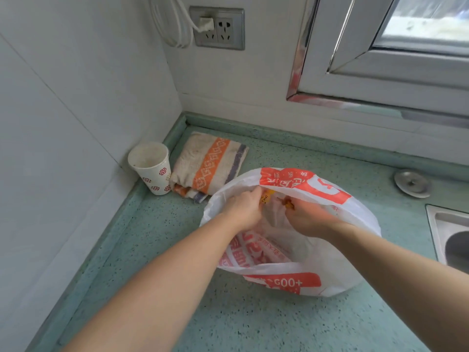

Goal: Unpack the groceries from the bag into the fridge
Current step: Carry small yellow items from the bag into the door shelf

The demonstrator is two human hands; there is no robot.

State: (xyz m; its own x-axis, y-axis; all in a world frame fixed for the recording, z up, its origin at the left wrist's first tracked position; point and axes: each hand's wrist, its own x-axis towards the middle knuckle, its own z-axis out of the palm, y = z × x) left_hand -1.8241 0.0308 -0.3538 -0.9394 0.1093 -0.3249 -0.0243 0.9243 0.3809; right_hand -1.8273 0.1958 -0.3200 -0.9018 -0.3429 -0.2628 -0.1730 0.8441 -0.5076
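A white plastic grocery bag [337,275] with red-orange print stands open on the green speckled counter [228,321]. Both my hands reach down into its mouth. My left hand [245,208] has its fingers curled around a yellow package [266,195] just under the bag's far rim. My right hand [311,219] pinches a small orange-yellow item [288,204] beside it. What else lies in the bag is hidden by my hands and the plastic. No fridge is in view.
A paper cup [152,166] with red flowers and a folded striped towel [210,165] sit in the counter's back left corner. A steel sink [451,235] is at the right edge, a round metal cap [412,182] behind it. Wall socket [218,27] and window [406,47] above.
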